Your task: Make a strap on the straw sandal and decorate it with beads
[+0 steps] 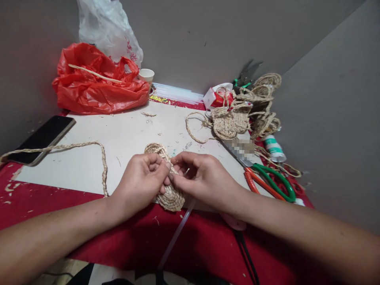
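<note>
An oval woven straw piece (171,200), shaped like a small sole, stands tilted at the front edge of the white board. My left hand (145,176) is closed, its thumb and fingers pinching the middle of this piece. My right hand (202,174) grips the same part from the other side, fingertips close to the left thumb. What lies exactly between the fingertips is hidden. From beside my left wrist a braided straw cord (103,166) runs up and away to the left. A translucent stick (178,233) sticks out below the woven piece.
Scissors (264,178) with orange and green handles lie right, near woven straw pieces (231,122) and a white-green roll (274,148). A phone (44,138) lies left. Behind are a red plastic bag (101,85), a paper cup (147,75) and translucent sticks (178,93). A black cable (246,257) hangs in front.
</note>
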Demonstrator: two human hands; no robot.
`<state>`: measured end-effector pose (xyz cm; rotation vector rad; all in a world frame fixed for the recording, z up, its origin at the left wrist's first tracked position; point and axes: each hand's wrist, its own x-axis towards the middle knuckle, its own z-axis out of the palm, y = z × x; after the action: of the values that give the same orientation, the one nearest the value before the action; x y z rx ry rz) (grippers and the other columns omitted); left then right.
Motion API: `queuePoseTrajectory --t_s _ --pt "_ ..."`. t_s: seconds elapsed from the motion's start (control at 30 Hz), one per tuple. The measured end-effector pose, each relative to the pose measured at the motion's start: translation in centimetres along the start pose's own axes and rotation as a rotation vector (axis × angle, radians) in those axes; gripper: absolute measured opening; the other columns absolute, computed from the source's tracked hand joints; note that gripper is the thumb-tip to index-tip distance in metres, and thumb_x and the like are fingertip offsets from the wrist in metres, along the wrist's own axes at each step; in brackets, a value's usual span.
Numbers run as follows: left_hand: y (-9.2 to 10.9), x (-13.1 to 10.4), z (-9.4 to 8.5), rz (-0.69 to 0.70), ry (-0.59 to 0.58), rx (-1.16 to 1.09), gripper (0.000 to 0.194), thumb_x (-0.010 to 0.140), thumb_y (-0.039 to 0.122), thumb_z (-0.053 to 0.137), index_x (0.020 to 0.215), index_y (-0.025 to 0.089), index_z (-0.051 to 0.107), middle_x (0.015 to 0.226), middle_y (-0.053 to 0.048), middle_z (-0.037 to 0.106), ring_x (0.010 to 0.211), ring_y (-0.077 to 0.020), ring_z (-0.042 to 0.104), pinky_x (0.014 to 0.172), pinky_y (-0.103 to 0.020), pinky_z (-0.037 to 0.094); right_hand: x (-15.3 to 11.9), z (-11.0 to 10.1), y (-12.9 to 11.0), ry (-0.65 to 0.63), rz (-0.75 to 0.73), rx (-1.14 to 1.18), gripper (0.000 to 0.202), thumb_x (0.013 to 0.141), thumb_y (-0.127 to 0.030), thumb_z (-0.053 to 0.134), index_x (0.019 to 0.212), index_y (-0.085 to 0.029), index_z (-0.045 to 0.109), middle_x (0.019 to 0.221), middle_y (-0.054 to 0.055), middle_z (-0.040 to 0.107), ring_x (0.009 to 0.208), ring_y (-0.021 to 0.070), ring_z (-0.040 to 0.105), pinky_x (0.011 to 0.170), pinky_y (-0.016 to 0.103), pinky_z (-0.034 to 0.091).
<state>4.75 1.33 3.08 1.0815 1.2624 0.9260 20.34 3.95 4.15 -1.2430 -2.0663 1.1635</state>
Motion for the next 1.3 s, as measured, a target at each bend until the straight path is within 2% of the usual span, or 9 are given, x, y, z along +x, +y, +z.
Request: queuePoseTrajectory --t_s 0.23,0.33,0.5,0.63,0.77,0.93,1.03,1.13,1.3 --pt "0.0 0.5 -0.2 0.003 -0.048 0.029 0.022 0.081 0.026 0.059 0.062 0.015 0.057 0.054 0.002 0.059 0.040 -0.0053 0.048 0.040 -0.016 0.036 0.8 0.6 0.7 0.074 0.052 0.043 0.009 0.071 -0.022 0.054 0.070 -0.014 0.059 0.057 -0.002 0.054 0.050 0.0081 0.044 0.047 0.021 0.035" --pt "0.7 -0.1 -0.8 -0.046 -0.073 -0.005 0.008 0.077 0.022 0.063 0.076 0.014 0.062 0.055 0.002 0.060 0.043 -0.0071 0.052 0.045 -0.018 0.040 1.0 0.4 0.3 0.082 0.119 0.160 0.011 0.069 -0.022 0.057 0.074 -0.014 0.062 0.056 -0.003 0.054 0.048 0.0071 0.042 0.045 0.021 0.033" --pt "1.2 -1.7 -2.2 -0.045 -0.062 -0.006 0.024 0.076 0.020 0.065 0.098 0.014 0.064 0.057 -0.001 0.066 0.053 -0.0112 0.060 0.052 -0.020 0.045 0.8 -0.5 -0.3 0.127 0.184 0.292 0.013 0.066 -0.024 0.065 0.074 -0.013 0.066 0.056 -0.004 0.055 0.047 0.0063 0.042 0.045 0.021 0.033" --pt "1.0 -3.2 -3.6 0.078 -0.037 0.087 0.018 0.077 0.028 0.067 0.092 0.017 0.067 0.066 -0.001 0.069 0.057 -0.0114 0.061 0.054 -0.020 0.047 0.6 -1.2 0.0 0.223 0.230 0.457 0.016 0.061 -0.024 0.072 0.073 -0.015 0.068 0.058 -0.004 0.058 0.048 0.0065 0.046 0.046 0.020 0.033" --pt "1.2 -4.6 -4.7 0.227 0.010 0.295 0.011 0.079 0.029 0.066 0.083 0.019 0.070 0.065 0.001 0.069 0.055 -0.0107 0.060 0.052 -0.019 0.048 0.3 -1.6 0.4 0.269 0.246 0.658 0.018 0.054 -0.020 0.079 0.069 -0.016 0.070 0.061 -0.002 0.064 0.055 0.0093 0.056 0.054 0.022 0.042" --pt "1.0 -5.2 -5.3 0.657 0.123 0.691 0.013 0.081 0.023 0.065 0.092 0.018 0.071 0.078 -0.001 0.073 0.065 -0.0124 0.065 0.062 -0.022 0.050 -0.6 -1.4 -0.2 0.287 0.263 0.800 0.018 0.053 -0.022 0.081 0.067 -0.017 0.070 0.061 -0.001 0.068 0.054 0.0109 0.059 0.054 0.022 0.045" --pt "0.6 -5.2 -5.4 0.867 0.083 0.850 0.012 0.084 0.018 0.062 0.095 0.016 0.069 0.080 -0.003 0.071 0.071 -0.0124 0.064 0.066 -0.023 0.049 -1.1 -1.3 -0.7 0.298 0.233 0.809 0.017 0.053 -0.022 0.081 0.066 -0.017 0.071 0.061 -0.001 0.068 0.054 0.0099 0.059 0.055 0.021 0.046" --pt "0.6 -5.4 -5.3 0.937 0.073 0.995 0.012 0.088 0.016 0.056 0.089 0.016 0.067 0.077 -0.004 0.068 0.072 -0.0139 0.062 0.067 -0.026 0.048 -1.5 -1.3 -0.9 0.305 0.187 0.792 0.019 0.052 -0.022 0.082 0.066 -0.017 0.071 0.063 -0.002 0.068 0.058 0.0097 0.059 0.058 0.021 0.047" --pt "0.7 -5.9 -4.9 1.022 0.180 1.366 0.016 0.089 0.016 0.051 0.089 0.015 0.067 0.078 -0.007 0.069 0.068 -0.0198 0.061 0.061 -0.033 0.046 -1.7 -1.3 -0.8 0.320 0.162 0.806 0.016 0.055 -0.023 0.080 0.067 -0.017 0.071 0.065 -0.002 0.068 0.060 0.0098 0.058 0.062 0.022 0.047"
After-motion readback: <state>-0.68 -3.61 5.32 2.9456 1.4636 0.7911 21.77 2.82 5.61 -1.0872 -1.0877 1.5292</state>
